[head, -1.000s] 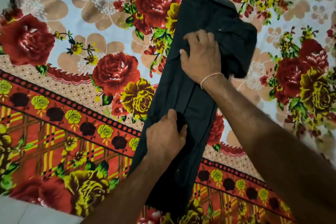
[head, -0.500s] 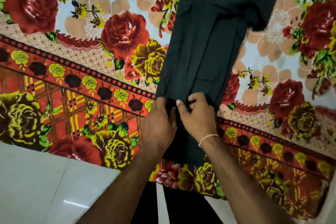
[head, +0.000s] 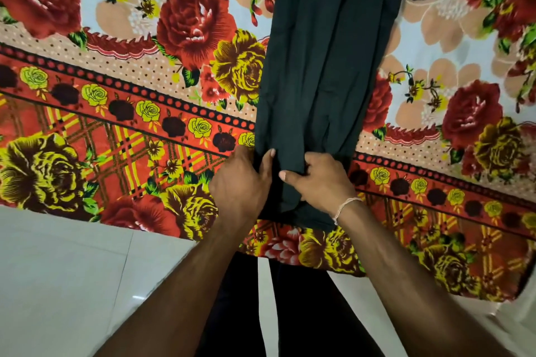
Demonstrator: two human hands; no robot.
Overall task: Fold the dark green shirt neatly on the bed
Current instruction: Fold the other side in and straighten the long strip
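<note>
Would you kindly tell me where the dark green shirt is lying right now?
In the head view, the dark green shirt lies lengthwise, centre-right, on the floral bedsheet, its near end gripped by the left hand and right hand.

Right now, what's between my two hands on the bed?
In the head view, only a bunched strip of the dark green shirt lies between the left hand and right hand; both grip it.

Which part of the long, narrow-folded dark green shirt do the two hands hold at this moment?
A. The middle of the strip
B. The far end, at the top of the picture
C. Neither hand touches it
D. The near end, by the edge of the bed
D: the left hand and the right hand both grip the dark green shirt at its near end, close to the edge of the flowered bedcover by the floor.
</note>
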